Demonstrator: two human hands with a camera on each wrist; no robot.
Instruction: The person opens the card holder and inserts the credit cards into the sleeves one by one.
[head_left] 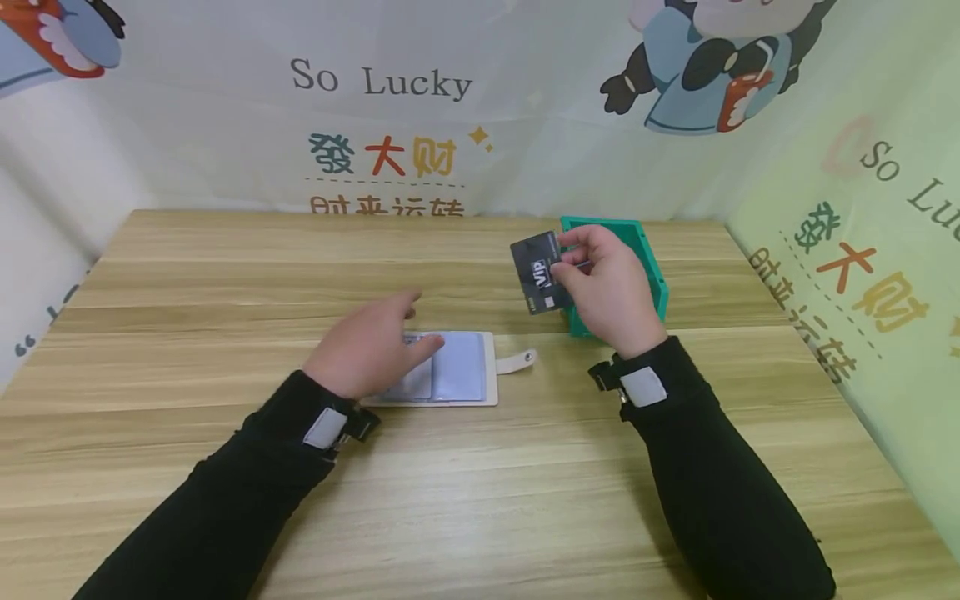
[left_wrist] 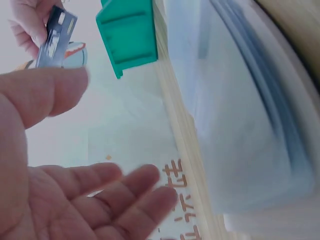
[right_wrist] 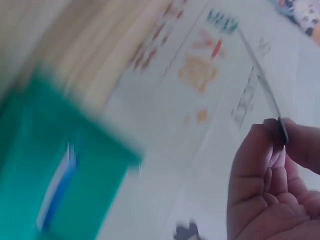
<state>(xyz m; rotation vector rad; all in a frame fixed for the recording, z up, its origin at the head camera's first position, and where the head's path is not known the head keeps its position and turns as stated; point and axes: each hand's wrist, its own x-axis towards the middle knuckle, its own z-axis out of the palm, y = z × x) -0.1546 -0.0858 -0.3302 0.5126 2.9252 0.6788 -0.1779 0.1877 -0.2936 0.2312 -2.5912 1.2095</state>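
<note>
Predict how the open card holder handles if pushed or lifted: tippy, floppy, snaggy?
The card holder lies low and flat, so a push would likely slide it, not tip it. Its translucent sleeves look bowed in the left wrist view, so they will probably flex when lifted. The strap sticks out loose and might swing or snag.

Behind the tabletop (head_left: 487, 500), the back cloth (head_left: 525, 150) reads "So Lucky", "發大财", "时来运转"; right of it, the side cloth (head_left: 840, 192) repeats these, "Lucky" cropped. Above it, the black card (head_left: 534, 273) shows "Vip".
</note>
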